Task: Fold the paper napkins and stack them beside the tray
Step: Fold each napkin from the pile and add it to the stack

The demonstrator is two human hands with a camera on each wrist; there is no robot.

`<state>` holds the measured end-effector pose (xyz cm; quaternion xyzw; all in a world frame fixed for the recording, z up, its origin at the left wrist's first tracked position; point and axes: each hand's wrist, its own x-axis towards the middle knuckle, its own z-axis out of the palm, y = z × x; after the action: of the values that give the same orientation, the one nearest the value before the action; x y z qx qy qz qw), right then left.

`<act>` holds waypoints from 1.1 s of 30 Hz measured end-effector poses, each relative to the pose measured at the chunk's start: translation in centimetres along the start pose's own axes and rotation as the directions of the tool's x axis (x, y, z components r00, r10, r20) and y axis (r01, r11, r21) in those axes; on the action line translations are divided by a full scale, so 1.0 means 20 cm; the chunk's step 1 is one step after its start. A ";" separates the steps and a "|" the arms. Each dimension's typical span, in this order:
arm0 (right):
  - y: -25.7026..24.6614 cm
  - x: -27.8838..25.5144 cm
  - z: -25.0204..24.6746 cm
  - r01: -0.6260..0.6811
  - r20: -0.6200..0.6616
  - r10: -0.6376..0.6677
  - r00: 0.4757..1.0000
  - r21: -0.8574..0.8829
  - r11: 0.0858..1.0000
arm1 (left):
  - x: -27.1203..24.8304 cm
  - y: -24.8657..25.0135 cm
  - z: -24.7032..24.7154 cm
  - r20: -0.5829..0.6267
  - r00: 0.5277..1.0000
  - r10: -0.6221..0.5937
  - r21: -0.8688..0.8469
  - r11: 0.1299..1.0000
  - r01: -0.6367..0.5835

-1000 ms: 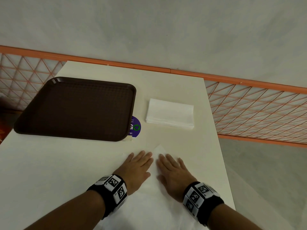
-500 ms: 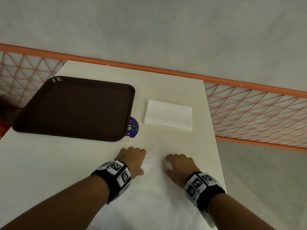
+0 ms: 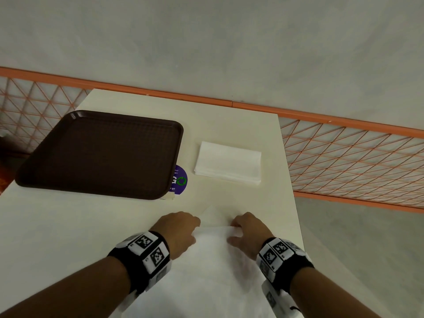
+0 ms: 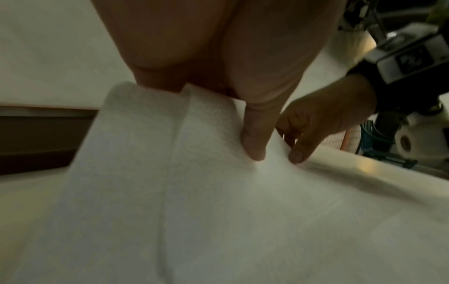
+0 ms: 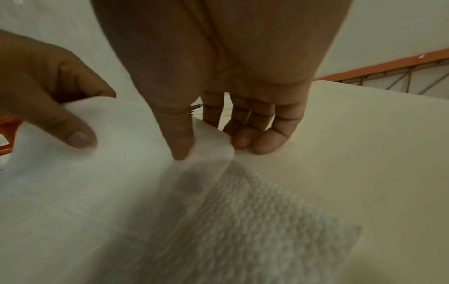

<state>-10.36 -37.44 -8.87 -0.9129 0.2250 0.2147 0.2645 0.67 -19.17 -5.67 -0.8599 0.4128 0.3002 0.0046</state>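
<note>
Head view: cream table [image 3: 241, 125] set against a grey wall, orange mesh railing [image 3: 344, 157] behind and to the right. Brown tray [image 3: 103, 154] sits far left on the table, nothing on it. A purple round sticker [image 3: 180, 180] shows from under its near right corner. Just right of the tray, apart from it, lies a stack of folded napkins [image 3: 228, 165], white, edges roughly squared. Nearer the person, an unfolded napkin [image 3: 211, 267] is spread on the table. Left hand [image 3: 179, 232] and right hand [image 3: 249, 231] sit at its far edge, fingers curled down, each pinching the paper; the far edge is raised off the table between them. Both wrists carry black bands with square printed markers.

Left wrist view: left thumb [image 4: 255, 138] presses on top of the napkin [image 4: 206, 192], the sheet folded up over the fingers below, so the hand grasps the paper's edge. A crease line runs down the sheet. The other hand [image 4: 323, 123] shows to the right, thumb tip on the same raised edge. Tray edge [image 4: 41, 138] is a dark strip at left.

Right wrist view: right thumb [image 5: 179, 138] and forefinger pinch a corner of the napkin [image 5: 145, 192], lifted off the table [image 5: 364, 153]; the remaining fingertips rest on the tabletop. Left hand [image 5: 48, 92] clamps the edge at left. Embossed dot pattern is visible on the paper, though blurred.
</note>
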 end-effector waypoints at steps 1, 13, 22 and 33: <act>0.01 0.00 0.00 0.003 0.005 -0.003 1.000 0.021 1.000 | -0.02 0.00 -0.02 -0.008 1.000 0.011 -0.040 0.999 -0.012; 0.01 -0.08 -0.17 0.123 -0.119 -0.081 0.990 0.400 0.908 | -0.02 -0.10 -0.12 -0.283 0.957 0.069 -0.114 0.988 -0.105; -0.05 -0.09 -0.25 0.167 -0.139 -0.102 0.985 0.630 0.759 | -0.02 -0.12 -0.10 -0.160 0.979 -0.125 -0.833 0.549 -0.067; 0.05 0.00 -0.35 0.053 -0.143 0.206 0.968 0.918 0.392 | 0.15 -0.11 -0.13 -0.065 0.932 -0.356 -0.994 0.108 -0.028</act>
<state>-8.88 -42.26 -3.87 -0.6236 0.3772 -0.0413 0.6834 5.05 -20.49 -5.58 -0.7209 0.0079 0.3652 -0.5890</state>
